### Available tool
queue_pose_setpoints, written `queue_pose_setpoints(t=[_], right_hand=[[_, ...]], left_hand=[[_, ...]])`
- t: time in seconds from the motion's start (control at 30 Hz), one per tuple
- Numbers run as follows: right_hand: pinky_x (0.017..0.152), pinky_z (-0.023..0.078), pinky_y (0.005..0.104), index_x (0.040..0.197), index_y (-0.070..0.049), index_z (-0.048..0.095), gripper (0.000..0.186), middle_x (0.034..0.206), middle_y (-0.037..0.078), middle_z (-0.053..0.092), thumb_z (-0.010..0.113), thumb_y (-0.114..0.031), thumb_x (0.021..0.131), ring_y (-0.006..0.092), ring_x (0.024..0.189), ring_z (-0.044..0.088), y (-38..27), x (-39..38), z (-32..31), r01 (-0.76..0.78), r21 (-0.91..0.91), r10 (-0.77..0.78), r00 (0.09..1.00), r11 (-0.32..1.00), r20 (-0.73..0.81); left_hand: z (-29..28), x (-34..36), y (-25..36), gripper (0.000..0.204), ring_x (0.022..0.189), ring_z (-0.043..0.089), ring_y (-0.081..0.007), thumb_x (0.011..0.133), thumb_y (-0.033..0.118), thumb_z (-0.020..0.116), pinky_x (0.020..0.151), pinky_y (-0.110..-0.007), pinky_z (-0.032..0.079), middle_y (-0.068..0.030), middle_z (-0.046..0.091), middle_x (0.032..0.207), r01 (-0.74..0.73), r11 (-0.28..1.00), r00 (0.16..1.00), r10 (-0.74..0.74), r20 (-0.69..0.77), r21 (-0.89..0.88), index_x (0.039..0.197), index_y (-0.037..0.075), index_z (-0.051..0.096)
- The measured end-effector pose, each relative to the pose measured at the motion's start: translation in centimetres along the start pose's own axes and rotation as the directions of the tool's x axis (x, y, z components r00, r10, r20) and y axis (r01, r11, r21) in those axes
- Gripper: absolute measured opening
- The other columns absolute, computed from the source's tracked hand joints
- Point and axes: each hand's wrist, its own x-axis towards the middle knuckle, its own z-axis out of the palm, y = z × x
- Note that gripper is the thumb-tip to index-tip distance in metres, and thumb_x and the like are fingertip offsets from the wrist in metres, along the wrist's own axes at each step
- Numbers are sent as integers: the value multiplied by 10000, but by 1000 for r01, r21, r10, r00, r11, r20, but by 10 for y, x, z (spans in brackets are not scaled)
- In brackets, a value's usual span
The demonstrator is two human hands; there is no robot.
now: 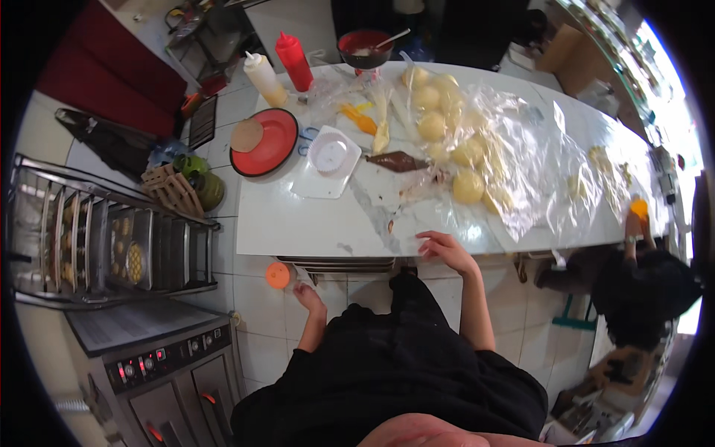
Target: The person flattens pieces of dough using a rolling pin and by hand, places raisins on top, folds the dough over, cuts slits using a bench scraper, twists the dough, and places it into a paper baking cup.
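My right hand (445, 250) is at the counter's near edge, fingers apart, with nothing in it. Lower down and to the left, my left hand (310, 299) hangs in front of the counter with curled fingers. Whether it holds anything is hidden. A round orange thing (278, 275) shows just beyond that hand, apart from it. On the counter, a piping bag with brown filling (398, 162) lies beyond my right hand. Several pale round dough balls (468, 186) lie to its right, partly under clear plastic sheet (514, 179).
The white marbled counter (298, 227) also bears a red plate (277, 145) with a tan disc, a white tray (316, 182) with a plastic tub, blue scissors (305, 140), squeeze bottles (293, 61) and a dark bowl (365, 51). An oven (164, 372) and tray rack (112, 231) stand left; another person (640, 290) works right.
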Motion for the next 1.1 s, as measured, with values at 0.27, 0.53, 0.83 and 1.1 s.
queue_pose_setpoints(t=[0.27,0.53,0.83,1.1], right_hand=[[492,470,250,1179,17,386,408,792,101,580,487,-158,825,137,552,576,-30,142,56,-43,52,34,986,998,164],[403,463,263,1042,40,416,271,743,111,557,497,-101,825,165,455,550,-18,193,107,-68,209,96,988,976,-125],[551,507,274,996,19,435,192,791,72,560,472,-101,851,130,679,576,-19,191,132,218,162,-165,943,962,-288],[455,404,189,956,-47,443,99,712,22,551,452,-76,861,56,573,514,-76,177,65,451,53,-272,623,891,-733]], left_hand=[[94,-41,133,373,1088,397,-208,780,44,414,903,-312,319,-112,412,1182,-747,641,664,731,158,177,1153,33,404],[215,19,190,501,1114,391,-251,808,283,504,898,-331,334,-157,385,1248,-588,750,760,385,524,302,1244,85,357],[221,58,208,526,943,513,-330,715,303,605,846,-386,374,-194,518,1059,-797,256,603,378,702,546,1145,66,419],[272,52,264,213,787,541,-237,830,139,463,707,-312,403,-162,543,886,-720,694,423,437,793,2,1008,22,452]])
